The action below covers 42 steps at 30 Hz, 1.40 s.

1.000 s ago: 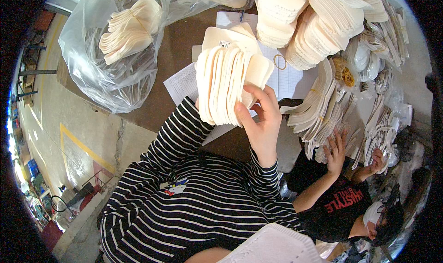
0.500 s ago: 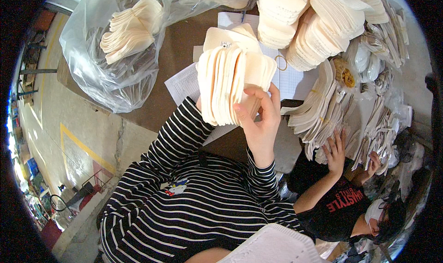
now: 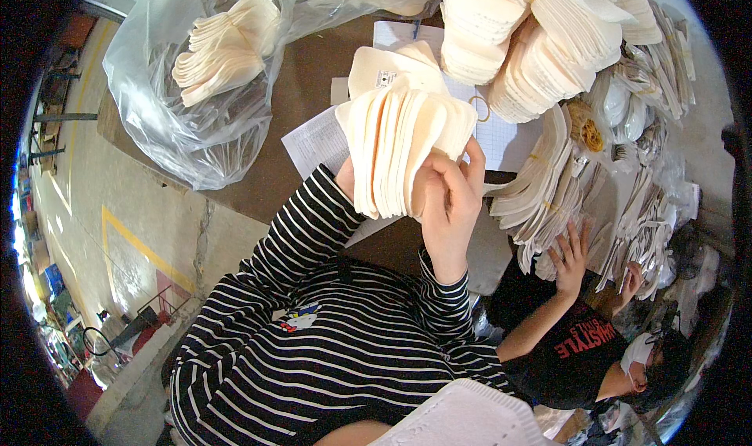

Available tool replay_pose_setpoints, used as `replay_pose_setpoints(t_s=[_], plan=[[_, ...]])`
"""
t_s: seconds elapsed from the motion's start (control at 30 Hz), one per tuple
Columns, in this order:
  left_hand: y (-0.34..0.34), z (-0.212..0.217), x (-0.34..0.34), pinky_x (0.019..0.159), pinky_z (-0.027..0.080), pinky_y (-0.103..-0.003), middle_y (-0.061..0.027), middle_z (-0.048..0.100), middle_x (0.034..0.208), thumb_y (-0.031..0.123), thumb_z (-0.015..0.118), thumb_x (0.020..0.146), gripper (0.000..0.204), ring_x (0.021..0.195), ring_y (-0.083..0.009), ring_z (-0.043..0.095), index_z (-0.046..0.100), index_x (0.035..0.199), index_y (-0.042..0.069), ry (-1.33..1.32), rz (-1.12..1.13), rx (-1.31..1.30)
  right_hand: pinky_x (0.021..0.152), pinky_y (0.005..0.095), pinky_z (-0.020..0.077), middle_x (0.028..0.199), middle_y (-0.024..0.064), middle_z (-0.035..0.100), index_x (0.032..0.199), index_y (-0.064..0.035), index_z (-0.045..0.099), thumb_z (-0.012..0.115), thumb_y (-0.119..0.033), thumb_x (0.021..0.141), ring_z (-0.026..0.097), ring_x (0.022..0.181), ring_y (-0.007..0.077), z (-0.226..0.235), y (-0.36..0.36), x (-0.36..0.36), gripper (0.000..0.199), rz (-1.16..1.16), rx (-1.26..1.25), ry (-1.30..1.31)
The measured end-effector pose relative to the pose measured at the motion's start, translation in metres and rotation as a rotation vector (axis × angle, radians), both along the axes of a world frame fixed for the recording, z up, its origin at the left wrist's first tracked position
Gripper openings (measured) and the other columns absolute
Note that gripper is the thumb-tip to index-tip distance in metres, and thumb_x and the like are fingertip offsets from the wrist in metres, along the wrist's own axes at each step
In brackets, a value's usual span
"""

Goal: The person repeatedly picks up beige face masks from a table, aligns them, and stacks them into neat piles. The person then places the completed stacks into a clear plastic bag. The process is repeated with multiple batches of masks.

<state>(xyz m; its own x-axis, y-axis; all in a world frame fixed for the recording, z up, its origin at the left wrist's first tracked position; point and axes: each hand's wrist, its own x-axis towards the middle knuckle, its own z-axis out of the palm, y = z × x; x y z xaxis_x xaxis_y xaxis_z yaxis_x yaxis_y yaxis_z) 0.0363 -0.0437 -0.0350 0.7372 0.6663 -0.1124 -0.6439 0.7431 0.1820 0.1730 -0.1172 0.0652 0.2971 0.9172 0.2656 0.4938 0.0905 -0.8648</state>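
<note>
A fanned stack of cream insole-shaped cut-outs (image 3: 403, 152) is held up on edge above the near edge of the desk (image 3: 298, 109), over a few sheets of white paper (image 3: 321, 140) lying there. The right hand (image 3: 450, 203) grips the stack from its right side, fingers (image 3: 470, 160) curled over the top edges and thumb pressed against the nearest piece, so the pieces splay apart like pages. The left hand (image 3: 346, 176) is mostly hidden behind the stack; it seems to clasp the far side, though I cannot tell how its fingers lie. To riffle such a stack cleanly, it looks wise to keep the lower edges pinched together and let only the upper edges spread, easing one piece at a time with the thumb so none slips out. Toward the desk's far left corner sits a clear plastic bag (image 3: 180, 109) with more cut-outs inside. Along the far edge lie large bundles of the same pieces (image 3: 540, 46), one bound with a rubber band, and a loose rubber band (image 3: 479, 108) rests on the paper. At the right edge, another person's hand (image 3: 570, 250) lies spread on flatter piles (image 3: 540, 187).
</note>
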Motion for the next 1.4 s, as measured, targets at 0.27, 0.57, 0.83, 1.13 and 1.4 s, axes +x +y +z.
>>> replay_pose_setpoints(t_s=[0.27, 0.57, 0.83, 1.13, 1.4], plan=[[-0.003, -0.002, -0.002, 0.098, 0.054, -0.044, -0.0193, 0.056, 0.138, 0.039, 0.046, 0.103, 0.054, 0.119, -0.0306, 0.061, 0.045, 0.145, 0.005, -0.011, -0.029, -0.018, 0.103, 0.044, 0.0416, 0.139, 0.0249, 0.044, 0.105, 0.0011, 0.065, 0.072, -0.008, 0.086, 0.05, 0.124, 0.0397, 0.01, 0.001, -0.002, 0.022, -0.007, -0.022, -0.023], [-0.005, -0.005, -0.005, 0.099, 0.054, -0.045, -0.0192, 0.056, 0.138, 0.041, 0.046, 0.103, 0.056, 0.12, -0.0307, 0.06, 0.044, 0.145, 0.005, -0.004, -0.042, -0.024, 0.111, 0.046, 0.0334, 0.142, 0.0263, 0.039, 0.107, -0.0032, 0.064, 0.068, -0.006, 0.088, 0.044, 0.131, 0.0414, 0.002, 0.0, 0.001, 0.019, 0.051, 0.017, -0.079], [-0.001, -0.005, 0.0, 0.1, 0.053, -0.045, -0.0191, 0.055, 0.139, 0.042, 0.046, 0.103, 0.057, 0.121, -0.0308, 0.06, 0.043, 0.146, 0.005, -0.035, -0.064, -0.04, 0.11, 0.0468, 0.0341, 0.145, 0.024, 0.034, 0.11, -0.0055, 0.065, 0.081, -0.018, 0.08, 0.04, 0.133, 0.0422, 0.014, 0.001, -0.007, 0.036, 0.042, -0.017, -0.055], [0.021, 0.004, 0.017, 0.101, 0.052, -0.045, -0.019, 0.054, 0.14, 0.043, 0.046, 0.102, 0.058, 0.122, -0.0309, 0.059, 0.043, 0.146, 0.006, -0.079, -0.086, -0.047, 0.112, 0.0466, 0.0333, 0.148, 0.0228, 0.032, 0.11, -0.0047, 0.067, 0.068, -0.004, 0.09, 0.039, 0.137, 0.0386, 0.006, 0.002, -0.003, 0.02, 0.054, 0.027, -0.078], [0.013, 0.001, 0.012, 0.102, 0.052, -0.046, -0.019, 0.054, 0.141, 0.044, 0.045, 0.102, 0.059, 0.123, -0.031, 0.059, 0.042, 0.147, 0.006, -0.079, -0.097, -0.061, 0.115, 0.051, 0.028, 0.153, 0.0247, 0.025, 0.111, -0.0061, 0.067, 0.08, -0.019, 0.08, 0.031, 0.142, 0.0421, 0.019, 0.005, -0.01, 0.036, 0.093, -0.012, -0.117]])
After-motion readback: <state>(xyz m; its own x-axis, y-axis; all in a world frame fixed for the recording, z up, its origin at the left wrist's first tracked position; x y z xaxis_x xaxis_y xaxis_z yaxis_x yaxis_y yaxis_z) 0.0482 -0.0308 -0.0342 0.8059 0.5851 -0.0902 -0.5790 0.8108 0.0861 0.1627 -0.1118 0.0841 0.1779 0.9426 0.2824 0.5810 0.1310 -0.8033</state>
